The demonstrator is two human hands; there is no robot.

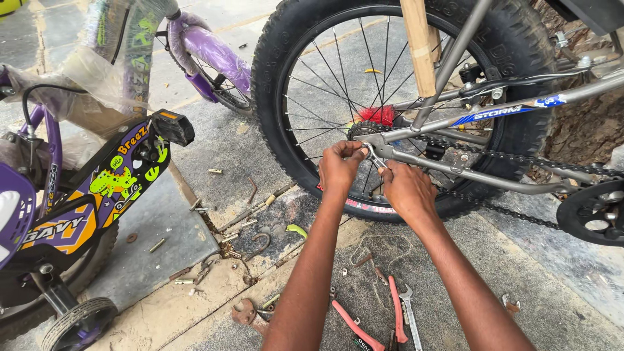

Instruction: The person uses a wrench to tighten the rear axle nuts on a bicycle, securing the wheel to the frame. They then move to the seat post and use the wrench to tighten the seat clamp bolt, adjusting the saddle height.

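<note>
Knobby black rear wheel (286, 78): both hands (341, 166) (406, 188) grip a thin steel spanner (376, 157) at its hub.

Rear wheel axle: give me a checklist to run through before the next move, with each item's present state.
1. Left hand at the axle end of the rear wheel: ok, fingers sit at the hub.
2. Right hand in place below the axle: ok.
3. Small metal tool seated on the nut: cannot tell, the fingers hide the contact.
4. Chain on the rear sprocket: cannot tell, the sprocket is mostly hidden.
5. Spare spanner and red-handled pliers on the ground between the forearms: ok.
6. Ground around the work free of clutter: not ok, loose bolts and scrap lie scattered to the left.
</note>
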